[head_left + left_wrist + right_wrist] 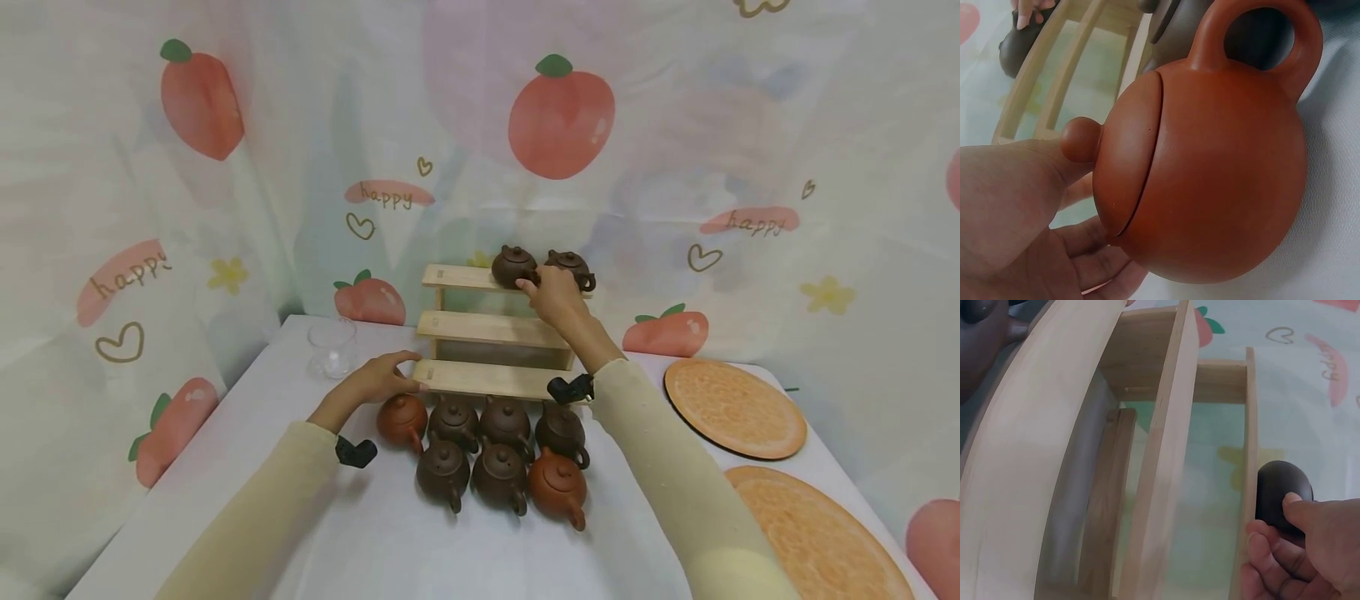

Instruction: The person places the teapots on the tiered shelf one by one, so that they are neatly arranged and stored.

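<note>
My right hand (558, 296) pinches the handle of a dark brown teapot (513, 265) on the top board of a three-tier wooden shelf (495, 330). A second dark teapot (573, 265) sits just right of it, partly hidden by that hand. In the right wrist view, thumb and fingers close on the dark teapot (1282, 487) beside the board's edge. Down at the lowest board, my left hand (381, 377) grips its left end. A reddish-orange teapot (1222, 169) stands right beside the left hand, its knob near the thumb.
In front of the shelf stand several dark teapots (442, 471) and another reddish one (557, 483), in two rows with handles toward me. A clear glass vessel (332, 350) is at left. Two round orange-patterned mats (735, 408) lie at right. Patterned cloth hangs behind.
</note>
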Action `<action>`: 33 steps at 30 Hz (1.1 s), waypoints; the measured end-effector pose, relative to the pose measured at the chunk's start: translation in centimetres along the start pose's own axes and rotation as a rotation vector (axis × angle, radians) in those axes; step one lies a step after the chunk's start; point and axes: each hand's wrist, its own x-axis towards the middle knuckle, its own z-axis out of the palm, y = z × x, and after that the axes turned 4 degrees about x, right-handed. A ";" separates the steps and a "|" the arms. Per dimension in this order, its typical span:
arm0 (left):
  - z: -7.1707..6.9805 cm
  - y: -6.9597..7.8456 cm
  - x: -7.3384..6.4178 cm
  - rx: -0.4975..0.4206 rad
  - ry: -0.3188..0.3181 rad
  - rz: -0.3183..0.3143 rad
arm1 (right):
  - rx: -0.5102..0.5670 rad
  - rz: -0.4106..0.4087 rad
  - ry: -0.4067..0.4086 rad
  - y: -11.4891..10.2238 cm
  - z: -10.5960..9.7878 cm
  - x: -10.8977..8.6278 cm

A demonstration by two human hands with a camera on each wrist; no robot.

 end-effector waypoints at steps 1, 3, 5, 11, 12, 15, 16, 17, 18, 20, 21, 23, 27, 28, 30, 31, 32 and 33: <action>0.0 0.0 0.0 0.002 0.000 -0.001 | 0.002 0.001 0.002 0.1 0.0 -0.1; 0.1 0.0 0.0 0.005 0.001 0.000 | -0.007 -0.007 0.009 0.3 0.0 -0.4; 0.1 0.0 0.1 0.007 0.001 0.005 | -0.014 -0.011 0.014 0.5 -0.2 -0.7; 0.1 0.0 0.0 0.009 0.001 0.017 | -0.024 -0.052 -0.008 1.7 -1.5 -2.2; 0.1 0.0 0.0 0.009 0.002 0.016 | -0.028 -0.059 -0.018 1.9 -1.8 -2.6; 0.1 0.1 -0.2 0.005 0.003 0.013 | -0.056 -0.071 -0.061 2.7 -2.5 -3.7; 0.1 0.2 -0.2 0.000 0.002 0.010 | -0.073 -0.081 -0.077 3.0 -2.6 -4.1; 0.2 0.2 -0.3 -0.003 0.002 0.005 | -0.086 -0.090 -0.099 3.4 -2.6 -4.6; 0.2 0.2 -0.3 -0.004 0.000 0.003 | -0.096 -0.097 -0.122 3.8 -2.6 -5.2; 0.3 0.2 -0.5 -0.010 -0.006 -0.002 | -0.111 -0.104 -0.184 4.5 -2.5 -6.5; 0.3 0.2 -0.5 -0.013 -0.009 -0.004 | -0.119 -0.106 -0.218 4.8 -2.4 -7.4; 0.4 0.2 -0.6 -0.014 -0.013 -0.003 | -0.126 -0.090 -0.298 5.5 -2.2 -9.1; 0.4 0.3 -0.5 -0.013 -0.009 0.008 | -0.140 -0.017 -0.440 6.5 -1.9 -12.9; 0.3 0.3 -0.5 -0.012 -0.007 0.009 | -0.137 0.010 -0.465 6.8 -1.8 -13.8; 0.2 0.3 -0.4 -0.008 -0.005 0.008 | -0.122 0.052 -0.499 7.2 -1.6 -15.4; 0.2 0.3 -0.3 -0.007 -0.006 0.007 | -0.113 0.067 -0.512 7.4 -1.5 -16.1; 0.2 0.3 -0.3 -0.006 -0.008 0.004 | -0.099 0.079 -0.520 7.7 -1.3 -16.7; 0.3 0.2 -0.3 -0.007 -0.011 0.003 | -0.084 0.082 -0.525 7.8 -1.2 -17.3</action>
